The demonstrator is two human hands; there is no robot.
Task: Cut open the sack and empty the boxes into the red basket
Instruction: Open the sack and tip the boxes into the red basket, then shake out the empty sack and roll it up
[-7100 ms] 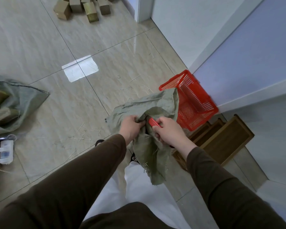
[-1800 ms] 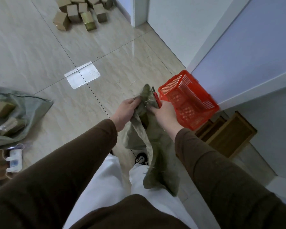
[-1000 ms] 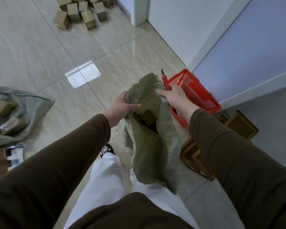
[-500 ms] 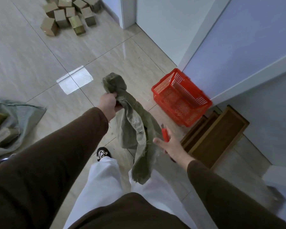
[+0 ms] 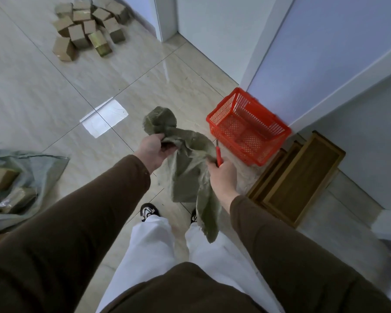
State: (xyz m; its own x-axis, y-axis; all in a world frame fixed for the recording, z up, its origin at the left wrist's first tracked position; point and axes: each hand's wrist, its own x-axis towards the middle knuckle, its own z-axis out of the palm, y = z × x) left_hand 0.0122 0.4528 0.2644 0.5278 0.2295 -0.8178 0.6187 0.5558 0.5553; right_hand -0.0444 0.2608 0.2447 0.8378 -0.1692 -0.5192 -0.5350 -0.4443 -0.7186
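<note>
A limp olive-green sack [image 5: 187, 163] hangs in front of me, bunched at its top. My left hand [image 5: 152, 150] grips that bunched part. My right hand [image 5: 221, 175] holds a red cutter [image 5: 218, 154] with its blade pointing up, and its fingers also touch the sack's right side. The red basket [image 5: 248, 127] stands on the floor to the right of the sack, by the wall, and I see no boxes in it. A second grey-green sack [image 5: 20, 184] with brown boxes inside lies open at the left edge.
A pile of several brown cardboard boxes [image 5: 88, 28] lies on the tiled floor at the back left. Wooden trays [image 5: 298, 179] are stacked on the floor right of me, just behind the basket. White walls and a door frame close off the right side.
My right hand with the cutter has come back up to the sack's side. The left hand has lowered the bunched sack a little toward me.
</note>
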